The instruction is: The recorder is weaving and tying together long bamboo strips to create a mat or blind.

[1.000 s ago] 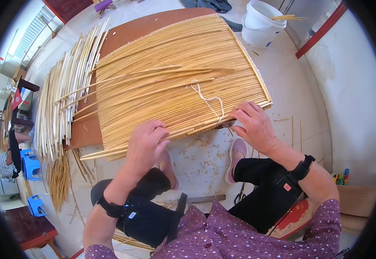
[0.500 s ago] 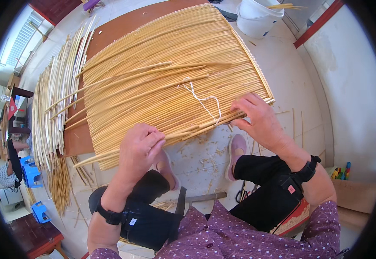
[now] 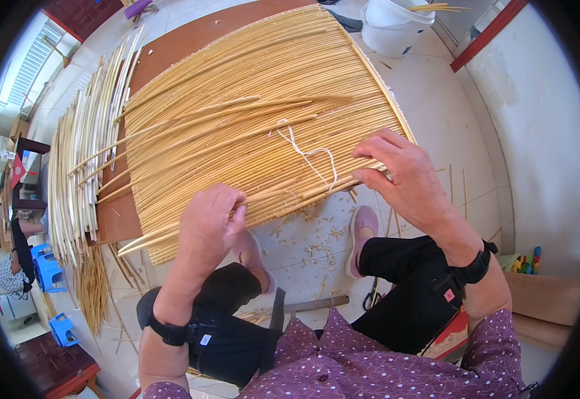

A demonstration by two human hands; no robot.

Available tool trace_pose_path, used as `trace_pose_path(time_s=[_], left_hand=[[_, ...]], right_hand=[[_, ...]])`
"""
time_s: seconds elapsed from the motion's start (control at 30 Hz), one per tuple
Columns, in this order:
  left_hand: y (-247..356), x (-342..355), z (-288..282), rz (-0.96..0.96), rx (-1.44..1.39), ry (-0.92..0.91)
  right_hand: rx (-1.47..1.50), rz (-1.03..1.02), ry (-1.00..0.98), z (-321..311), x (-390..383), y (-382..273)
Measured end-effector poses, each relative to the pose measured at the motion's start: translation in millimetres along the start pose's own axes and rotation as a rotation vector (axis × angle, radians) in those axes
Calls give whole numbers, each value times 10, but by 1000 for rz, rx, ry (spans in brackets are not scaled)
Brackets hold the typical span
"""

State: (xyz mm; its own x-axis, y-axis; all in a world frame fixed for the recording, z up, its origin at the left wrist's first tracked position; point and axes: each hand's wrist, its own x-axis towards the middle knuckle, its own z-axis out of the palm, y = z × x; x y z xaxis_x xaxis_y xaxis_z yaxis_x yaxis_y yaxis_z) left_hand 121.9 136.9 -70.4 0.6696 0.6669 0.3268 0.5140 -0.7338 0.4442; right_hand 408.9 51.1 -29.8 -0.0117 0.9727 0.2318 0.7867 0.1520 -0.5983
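Observation:
A mat of straw-coloured reed stalks [image 3: 236, 86], laid side by side, lies on a brown board [image 3: 170, 33]. My left hand [image 3: 210, 223] is closed in a pinch around thin stalks at the mat's near edge; their pale ends [image 3: 140, 245] stick out to its left. At the near right corner, my right hand [image 3: 406, 174] curls over the edge, thumb below and fingers above, with stalk ends between them. A loop of white string [image 3: 313, 153] lies on the mat beside my right hand. Several loose stalks [image 3: 203, 137] rest across the top.
Pale stalks [image 3: 90, 153] are spread left of the mat, above a thinner bundle [image 3: 92, 292]. A white bucket [image 3: 393, 30] stands at the far right. Trimmings [image 3: 316, 246] litter the floor between my feet. Scissors [image 3: 371, 297] lie near my right knee. Blue stools [image 3: 49, 269] and a person [image 3: 10, 269] are far left.
Both hands have shifted slightly away from me, the left one also a little leftward. My right fingers have moved along the edge. The stalk ends past my left hand now show a gap between them.

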Motion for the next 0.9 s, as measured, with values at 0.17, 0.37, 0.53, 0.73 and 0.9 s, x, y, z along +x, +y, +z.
trace_pose_path(time_s=[0.17,0.37,0.53,0.73,0.9], left_hand=[[31,22,-100,-225,-282,-122],[44,41,-176,-574,-751,-286],[123,111,-286,-651,-894,-406],[118,127,-310,-654,-932,-457],[132,108,-340,-658,-919,-474]], right_hand=[[17,13,-49,-27,9,-46],[105,79,-102,-27,28,-129],[788,411,-292,173,8,-163],[1093,579,-383,210,36,-259],[1084,608,-321,240,50,-319]])
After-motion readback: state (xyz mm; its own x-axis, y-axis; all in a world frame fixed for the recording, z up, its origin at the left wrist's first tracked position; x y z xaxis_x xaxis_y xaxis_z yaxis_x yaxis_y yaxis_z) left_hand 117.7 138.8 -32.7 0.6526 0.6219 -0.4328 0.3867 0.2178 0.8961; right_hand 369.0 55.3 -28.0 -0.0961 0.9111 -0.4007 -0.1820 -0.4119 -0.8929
